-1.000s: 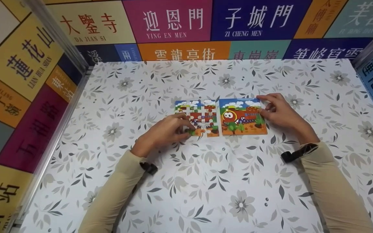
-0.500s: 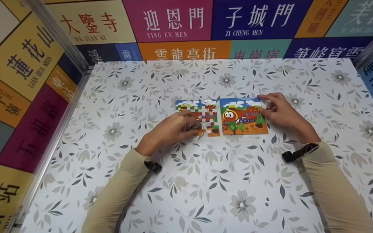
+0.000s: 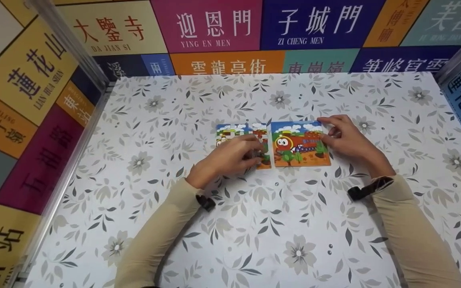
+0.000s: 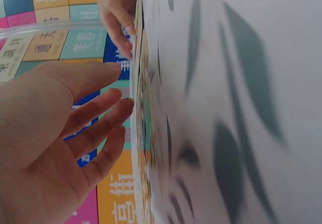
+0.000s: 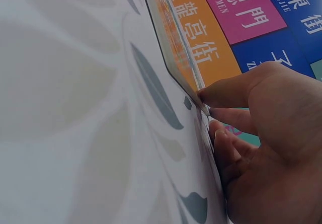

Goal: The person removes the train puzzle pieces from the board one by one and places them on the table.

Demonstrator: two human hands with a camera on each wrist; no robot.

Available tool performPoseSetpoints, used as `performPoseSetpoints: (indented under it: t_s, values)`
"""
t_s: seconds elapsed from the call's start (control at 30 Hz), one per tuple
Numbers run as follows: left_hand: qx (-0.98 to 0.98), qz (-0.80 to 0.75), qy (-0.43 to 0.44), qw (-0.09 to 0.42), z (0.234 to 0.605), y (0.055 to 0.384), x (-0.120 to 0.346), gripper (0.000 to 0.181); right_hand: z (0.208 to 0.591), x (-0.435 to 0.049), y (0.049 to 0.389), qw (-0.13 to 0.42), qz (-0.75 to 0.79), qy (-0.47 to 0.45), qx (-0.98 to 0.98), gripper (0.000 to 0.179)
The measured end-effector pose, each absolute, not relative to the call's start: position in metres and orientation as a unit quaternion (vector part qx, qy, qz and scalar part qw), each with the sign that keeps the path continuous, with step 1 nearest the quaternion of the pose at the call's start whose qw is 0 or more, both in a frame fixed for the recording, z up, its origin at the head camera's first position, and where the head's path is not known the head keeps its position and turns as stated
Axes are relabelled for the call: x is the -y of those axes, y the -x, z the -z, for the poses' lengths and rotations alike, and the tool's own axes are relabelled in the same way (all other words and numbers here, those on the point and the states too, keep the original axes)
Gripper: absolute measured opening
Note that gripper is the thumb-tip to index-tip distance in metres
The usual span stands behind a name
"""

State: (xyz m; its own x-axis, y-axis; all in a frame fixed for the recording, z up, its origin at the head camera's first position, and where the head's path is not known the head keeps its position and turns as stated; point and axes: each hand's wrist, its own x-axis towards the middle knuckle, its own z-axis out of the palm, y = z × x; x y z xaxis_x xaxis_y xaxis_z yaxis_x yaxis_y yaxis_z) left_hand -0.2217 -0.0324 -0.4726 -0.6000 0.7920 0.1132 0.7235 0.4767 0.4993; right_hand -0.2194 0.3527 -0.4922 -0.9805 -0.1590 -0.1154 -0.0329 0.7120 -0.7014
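A jigsaw puzzle [image 3: 230, 129] of a cartoon train lies on the table, its pieces laid close together in a square. My left hand [image 3: 234, 156] is over its lower middle, hiding many pieces. In the left wrist view the fingers [image 4: 98, 133] of that hand are spread and loosely bent, with nothing seen between them and the thumb. Right beside the puzzle lies a square picture card [image 3: 300, 144] with the same train. My right hand [image 3: 348, 136] holds this card at its upper right corner, thumb and index finger against its edges, as the right wrist view also shows.
A floral white cloth [image 3: 294, 224] covers the table. Walls of coloured panels with large characters [image 3: 214, 26] stand along the back and both sides. Each wrist wears a black band, such as the left one [image 3: 205, 203].
My left hand has slid to the right across the puzzle, from its lower left part to its lower middle. The right hand and the picture card have stayed in place.
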Motion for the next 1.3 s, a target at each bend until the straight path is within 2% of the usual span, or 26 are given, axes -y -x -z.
performPoseSetpoints:
  t_s: [0.23, 0.47, 1.03, 1.3]
  values:
    - [-0.863, -0.239, -0.441, 0.063, 0.475, 0.222, 0.002, 0.029, 0.495, -0.354, 0.219, 0.063, 0.375, 0.083, -0.921, 0.058]
    - [-0.870, -0.231, -0.431, 0.066, 0.478, 0.221, -0.013, 0.034, 0.494, -0.353, 0.219, 0.064, 0.371, 0.082, -0.923, 0.059]
    - [-0.878, -0.235, -0.410, 0.076, 0.479, 0.216, -0.033, 0.029, 0.494, -0.353, 0.219, 0.077, 0.374, 0.059, -0.922, 0.061]
    - [-0.878, -0.252, -0.400, 0.077, 0.479, 0.216, -0.034, 0.022, 0.497, -0.355, 0.221, 0.048, 0.379, 0.096, -0.919, 0.057]
